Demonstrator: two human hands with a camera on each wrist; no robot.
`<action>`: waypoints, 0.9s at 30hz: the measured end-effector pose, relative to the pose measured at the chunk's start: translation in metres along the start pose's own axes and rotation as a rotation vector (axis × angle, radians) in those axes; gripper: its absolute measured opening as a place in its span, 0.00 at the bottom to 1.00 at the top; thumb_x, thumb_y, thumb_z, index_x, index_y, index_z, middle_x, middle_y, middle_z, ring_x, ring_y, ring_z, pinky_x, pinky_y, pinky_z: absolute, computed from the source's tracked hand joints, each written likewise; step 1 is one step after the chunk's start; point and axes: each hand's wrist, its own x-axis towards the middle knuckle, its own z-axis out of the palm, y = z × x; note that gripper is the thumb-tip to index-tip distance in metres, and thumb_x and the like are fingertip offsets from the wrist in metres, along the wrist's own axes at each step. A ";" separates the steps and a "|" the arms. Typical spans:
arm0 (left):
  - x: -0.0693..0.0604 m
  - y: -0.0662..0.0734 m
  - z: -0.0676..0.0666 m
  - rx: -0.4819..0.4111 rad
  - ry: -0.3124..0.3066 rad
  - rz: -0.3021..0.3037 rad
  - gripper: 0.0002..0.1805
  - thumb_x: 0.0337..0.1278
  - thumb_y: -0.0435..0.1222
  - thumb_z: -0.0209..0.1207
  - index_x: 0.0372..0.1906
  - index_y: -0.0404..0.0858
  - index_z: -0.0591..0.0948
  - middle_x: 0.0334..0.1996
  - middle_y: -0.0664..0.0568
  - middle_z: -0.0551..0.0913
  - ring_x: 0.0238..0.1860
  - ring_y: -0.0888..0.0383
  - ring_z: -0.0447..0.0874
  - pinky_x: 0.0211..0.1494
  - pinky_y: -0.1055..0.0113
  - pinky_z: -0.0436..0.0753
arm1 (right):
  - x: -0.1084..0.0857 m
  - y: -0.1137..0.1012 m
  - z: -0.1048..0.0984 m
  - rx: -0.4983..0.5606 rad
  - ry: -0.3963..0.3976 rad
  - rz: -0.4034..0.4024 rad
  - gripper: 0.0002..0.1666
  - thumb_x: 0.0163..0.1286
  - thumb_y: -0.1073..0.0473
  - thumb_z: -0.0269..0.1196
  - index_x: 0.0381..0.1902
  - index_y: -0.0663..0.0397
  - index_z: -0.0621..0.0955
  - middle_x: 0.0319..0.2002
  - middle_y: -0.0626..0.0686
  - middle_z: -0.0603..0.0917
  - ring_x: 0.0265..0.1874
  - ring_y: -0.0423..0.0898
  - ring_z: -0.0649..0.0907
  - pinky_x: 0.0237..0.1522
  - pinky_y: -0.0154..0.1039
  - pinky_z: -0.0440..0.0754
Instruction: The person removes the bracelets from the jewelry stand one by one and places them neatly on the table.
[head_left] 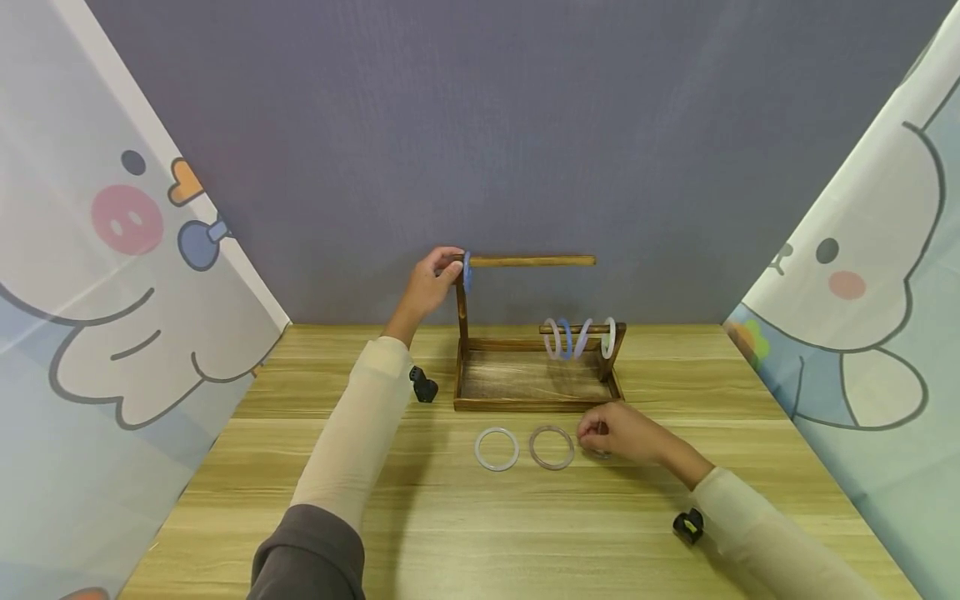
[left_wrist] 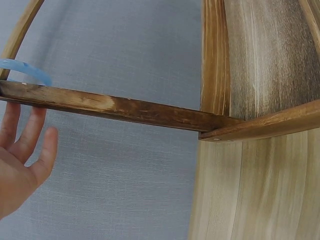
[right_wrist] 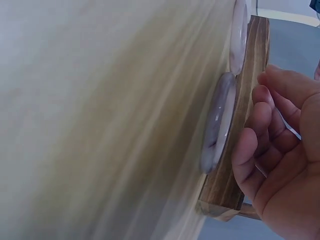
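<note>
My left hand (head_left: 433, 282) grips the top of the tall left post of a wooden rack (head_left: 462, 312). In the left wrist view, some of its fingers (left_wrist: 36, 131) stretch up to that post. A blue bangle (head_left: 467, 272) hangs on the upper rod, right beside this hand. Low over the table, my right hand (head_left: 626, 431) bends its fingers above a bangle (head_left: 602, 455) that it mostly covers. Nothing shows between those fingers in the right wrist view; a greyish bangle (right_wrist: 218, 123) lies beside them. A white bangle (head_left: 496, 449) and a pale brownish bangle (head_left: 551, 447) lie flat to the left.
Several bangles hang from the shorter lower rod (head_left: 543, 330), among them a white one (head_left: 608, 338). The rack's tray (head_left: 528, 405) stands near the grey back wall (head_left: 480, 150). Small black objects lie by the left forearm (head_left: 424, 387) and right sleeve (head_left: 687, 527).
</note>
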 end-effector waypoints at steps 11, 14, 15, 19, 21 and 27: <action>-0.002 0.000 0.001 -0.002 -0.003 -0.015 0.17 0.78 0.45 0.54 0.65 0.49 0.77 0.62 0.44 0.81 0.57 0.46 0.84 0.59 0.49 0.81 | 0.013 -0.009 -0.004 -0.026 0.040 -0.049 0.09 0.74 0.59 0.64 0.47 0.56 0.86 0.34 0.44 0.88 0.22 0.30 0.73 0.27 0.31 0.76; -0.001 0.001 0.001 -0.007 -0.001 -0.013 0.17 0.78 0.45 0.54 0.64 0.50 0.77 0.61 0.44 0.82 0.57 0.47 0.84 0.58 0.49 0.82 | 0.016 -0.012 -0.005 -0.032 0.049 -0.061 0.10 0.74 0.60 0.65 0.48 0.57 0.86 0.34 0.46 0.87 0.25 0.31 0.76 0.29 0.31 0.79; -0.001 0.001 0.001 -0.007 0.000 -0.013 0.17 0.78 0.45 0.53 0.64 0.50 0.77 0.61 0.44 0.82 0.57 0.47 0.84 0.58 0.49 0.82 | 0.017 -0.014 -0.005 -0.033 0.052 -0.063 0.10 0.73 0.60 0.65 0.49 0.58 0.86 0.34 0.46 0.87 0.25 0.31 0.77 0.29 0.31 0.79; 0.000 0.002 0.001 -0.011 0.002 -0.009 0.17 0.78 0.45 0.53 0.65 0.49 0.77 0.61 0.44 0.82 0.57 0.47 0.84 0.58 0.49 0.82 | 0.021 -0.018 -0.007 -0.032 0.059 -0.075 0.11 0.73 0.61 0.65 0.49 0.60 0.85 0.35 0.50 0.88 0.26 0.31 0.78 0.30 0.32 0.80; 0.000 0.003 0.001 -0.014 0.001 -0.008 0.17 0.78 0.44 0.53 0.65 0.48 0.77 0.61 0.44 0.81 0.57 0.47 0.84 0.58 0.50 0.82 | 0.023 -0.020 -0.008 -0.041 0.065 -0.072 0.11 0.73 0.61 0.65 0.49 0.60 0.86 0.35 0.49 0.88 0.26 0.30 0.77 0.30 0.31 0.79; -0.002 0.003 0.001 -0.015 -0.002 -0.003 0.18 0.78 0.44 0.53 0.65 0.48 0.77 0.61 0.43 0.81 0.56 0.47 0.84 0.58 0.50 0.82 | 0.029 -0.027 -0.012 -0.042 0.083 -0.073 0.11 0.73 0.59 0.66 0.49 0.58 0.86 0.35 0.45 0.88 0.24 0.29 0.77 0.28 0.31 0.78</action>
